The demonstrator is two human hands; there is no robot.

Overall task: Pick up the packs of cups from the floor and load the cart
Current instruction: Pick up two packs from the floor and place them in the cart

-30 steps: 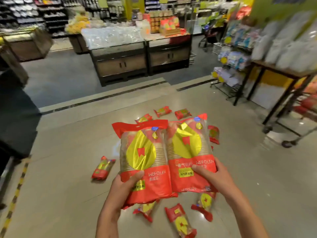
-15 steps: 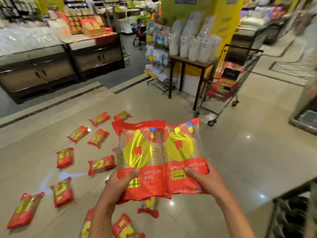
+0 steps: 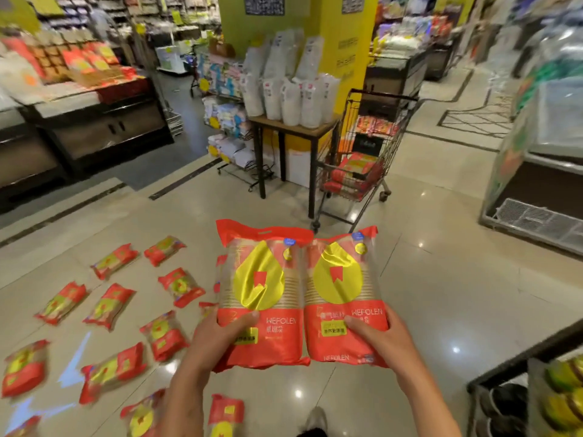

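We've got two red-and-gold cup packs side by side, upright, held short of the cart (image 3: 362,146). Left hand (image 3: 217,339) grips the left pack (image 3: 262,298), thumb on front; right hand (image 3: 375,339) grips the right pack (image 3: 342,298). Cart seems part-loaded, blurry. More floor packs (image 3: 110,304) lie left.

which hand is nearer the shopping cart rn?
Right. The right hand, holding a cup pack, sits almost straight below the cart; the left hand, gripping the other pack, is further off to the left.
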